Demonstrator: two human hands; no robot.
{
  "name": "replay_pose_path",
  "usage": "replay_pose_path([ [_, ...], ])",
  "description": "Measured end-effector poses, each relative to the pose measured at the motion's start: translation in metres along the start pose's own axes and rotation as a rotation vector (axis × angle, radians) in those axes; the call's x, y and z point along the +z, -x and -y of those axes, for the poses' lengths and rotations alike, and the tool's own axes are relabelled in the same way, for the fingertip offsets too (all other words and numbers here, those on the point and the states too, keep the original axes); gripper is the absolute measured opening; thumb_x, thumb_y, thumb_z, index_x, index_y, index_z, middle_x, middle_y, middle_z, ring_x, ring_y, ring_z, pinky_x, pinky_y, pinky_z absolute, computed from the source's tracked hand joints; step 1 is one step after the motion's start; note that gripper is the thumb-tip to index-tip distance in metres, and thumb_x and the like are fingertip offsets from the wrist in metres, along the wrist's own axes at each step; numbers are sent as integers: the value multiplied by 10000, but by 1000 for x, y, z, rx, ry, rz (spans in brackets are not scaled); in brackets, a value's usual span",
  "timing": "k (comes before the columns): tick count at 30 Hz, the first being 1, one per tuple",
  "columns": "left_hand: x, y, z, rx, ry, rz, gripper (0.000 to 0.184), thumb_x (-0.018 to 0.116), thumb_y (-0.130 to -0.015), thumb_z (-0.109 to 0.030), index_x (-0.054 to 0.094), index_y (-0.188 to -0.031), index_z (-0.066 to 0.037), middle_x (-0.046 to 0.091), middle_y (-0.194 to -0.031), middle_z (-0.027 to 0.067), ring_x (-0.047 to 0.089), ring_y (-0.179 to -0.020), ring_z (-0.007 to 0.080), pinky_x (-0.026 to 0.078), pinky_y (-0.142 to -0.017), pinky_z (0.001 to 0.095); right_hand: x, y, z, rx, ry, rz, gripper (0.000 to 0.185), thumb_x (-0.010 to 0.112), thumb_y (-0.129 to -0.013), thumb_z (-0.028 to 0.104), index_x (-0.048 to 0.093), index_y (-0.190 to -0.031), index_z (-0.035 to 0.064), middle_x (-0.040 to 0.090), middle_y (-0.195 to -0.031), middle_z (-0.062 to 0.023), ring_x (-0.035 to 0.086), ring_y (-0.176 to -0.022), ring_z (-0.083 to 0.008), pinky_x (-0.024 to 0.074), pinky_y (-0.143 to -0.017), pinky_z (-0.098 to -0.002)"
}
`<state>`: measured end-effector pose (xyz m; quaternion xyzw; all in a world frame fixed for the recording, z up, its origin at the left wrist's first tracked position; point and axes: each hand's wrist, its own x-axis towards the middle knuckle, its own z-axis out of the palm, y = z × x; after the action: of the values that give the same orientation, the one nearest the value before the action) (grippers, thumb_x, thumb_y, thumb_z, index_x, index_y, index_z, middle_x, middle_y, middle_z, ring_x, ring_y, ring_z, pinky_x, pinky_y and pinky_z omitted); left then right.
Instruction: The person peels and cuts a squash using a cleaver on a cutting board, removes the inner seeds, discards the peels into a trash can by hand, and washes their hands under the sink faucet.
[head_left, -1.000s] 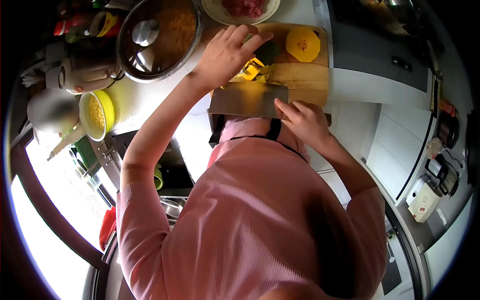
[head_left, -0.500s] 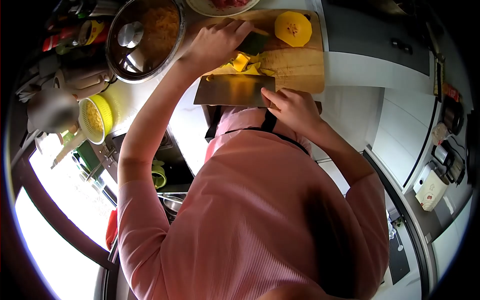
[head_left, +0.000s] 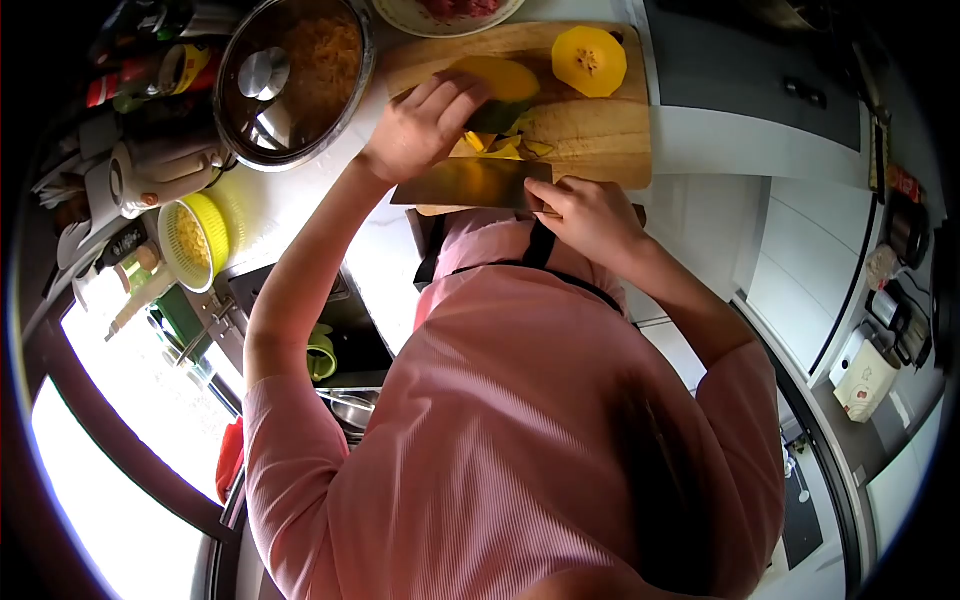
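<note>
My left hand [head_left: 425, 122] grips the left side of a pumpkin piece [head_left: 500, 78], its orange cut face up and dark green rind along the near side. The piece is over the wooden cutting board [head_left: 610, 140]. In my right hand [head_left: 592, 215] is a cleaver [head_left: 465, 184], its broad blade stretching left across the board's near edge, apart from the pumpkin piece. Yellow pumpkin cuttings [head_left: 508, 148] lie between the blade and the piece. At the board's far right sits another pumpkin piece [head_left: 588, 62], its yellow cut face and seedy middle upward.
A glass-lidded pan [head_left: 290, 85] of orange shreds stands left of the board. Beyond it is a bowl of red meat [head_left: 440, 22]. A yellow-green basket [head_left: 195, 240] stands near the sink [head_left: 350, 345]. A dark hob [head_left: 760, 80] lies to the right.
The pumpkin piece in my left hand has been turned so its orange cut face now shows. My left hand has shifted left and nearer. The cleaver has barely moved.
</note>
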<state>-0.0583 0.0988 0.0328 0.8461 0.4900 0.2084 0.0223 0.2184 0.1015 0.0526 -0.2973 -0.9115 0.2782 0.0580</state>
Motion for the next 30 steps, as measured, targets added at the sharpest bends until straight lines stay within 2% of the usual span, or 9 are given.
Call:
replay_pose_path([
  [7, -30, -1, -9, -276, 97, -127, 631, 796, -647, -68, 550, -1228, -49, 621, -1077, 138, 620, -918, 319, 549, -755, 354, 3, -2, -5, 29, 6, 4, 231, 694, -809, 187, 705, -1034, 133, 672, -742, -65, 649, -609, -244, 543, -549, -356],
  [11, -65, 11, -38, -632, 379, -331, 612, 829, -726, -88, 520, -1250, -11, 624, -1114, 152, 646, -999, 247, 575, -824, 379, -2, -8, -10, 129, -108, -30, 133, 667, -866, 213, 669, -897, 83, 639, -684, -107, 625, -581, -287, 501, -513, -376],
  [14, -80, 35, -54, -925, 635, -412, 610, 810, -764, -106, 484, -1267, 2, 614, -1115, 142, 629, -1023, 220, 581, -813, 375, -10, -17, -17, 237, -214, -13, 304, 641, -912, 238, 544, -728, 16, 549, -583, -158, 547, -500, -326, 413, -469, -396],
  [15, -81, 43, -57, -1005, 744, -440, 600, 801, -781, -125, 476, -1269, 5, 611, -1113, 143, 623, -1033, 218, 580, -813, 377, -13, -20, -19, 263, -213, -16, 304, 606, -919, 254, 543, -697, 55, 590, -604, -142, 592, -537, -341, 477, -499, -427],
  [20, -51, 97, -74, -1221, 1057, -411, 588, 790, -824, -235, 484, -1252, 29, 635, -1090, 155, 621, -1035, 231, 557, -868, 363, -22, -23, -18, 307, -256, -24, 283, 606, -923, 211, 521, -723, 29, 578, -603, -161, 578, -542, -360, 453, -503, -436],
  [23, -39, 107, -86, -1437, 1227, -334, 541, 756, -852, -190, 477, -1248, 53, 636, -1099, 172, 649, -1005, 232, 558, -865, 358, -25, -23, -9, 335, -334, 69, 269, 603, -925, 189, 512, -738, 19, 565, -597, -169, 566, -539, -366, 439, -503, -435],
  [24, -34, 109, -87, -1486, 1313, -317, 532, 750, -855, -175, 477, -1248, 55, 635, -1106, 184, 659, -1007, 237, 562, -856, 353, -18, -22, -12, 295, -390, 46, 326, 608, -949, 191, 464, -737, -11, 434, -542, -132, 352, -461, -190, 339, -461, -341],
  [29, -11, 109, -81, -1520, 1329, -203, 651, 774, -833, -266, 453, -1301, 54, 640, -1110, 179, 654, -1017, 242, 553, -874, 352, -8, -27, -21, 353, -382, 90, 308, 610, -952, 201, 501, -763, -16, 449, -538, -112, 372, -475, -135, 339, -460, -326],
  [30, -13, 102, -79, -1541, 1332, -197, 668, 772, -834, -276, 447, -1313, 58, 636, -1116, 189, 648, -1021, 250, 550, -876, 360, -9, -27, -21, 372, -386, 62, 309, 597, -950, 210, 501, -747, -3, 490, -551, -142, 458, -482, -237, 372, -468, -362],
])
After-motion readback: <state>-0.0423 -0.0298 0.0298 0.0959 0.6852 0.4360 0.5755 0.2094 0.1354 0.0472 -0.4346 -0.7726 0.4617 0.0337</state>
